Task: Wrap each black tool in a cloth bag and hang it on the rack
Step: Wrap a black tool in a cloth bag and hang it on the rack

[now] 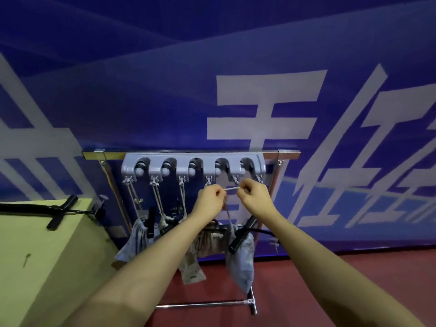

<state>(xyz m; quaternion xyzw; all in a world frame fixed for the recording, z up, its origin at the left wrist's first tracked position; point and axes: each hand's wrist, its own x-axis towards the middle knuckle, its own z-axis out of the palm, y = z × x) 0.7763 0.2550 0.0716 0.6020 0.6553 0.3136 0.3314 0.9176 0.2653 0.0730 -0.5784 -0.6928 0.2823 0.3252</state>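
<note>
Drawstring (232,189), pinched taut between left hand (210,197) and right hand (253,194) (both closed on it), should stay spread wide to loop over the rack (193,165) hook at 12 o'clock.

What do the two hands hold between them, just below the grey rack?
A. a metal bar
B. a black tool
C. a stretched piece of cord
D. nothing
C: the left hand and the right hand each pinch one end of a pale cord, pulled straight between them under the hooks of the rack.
</note>
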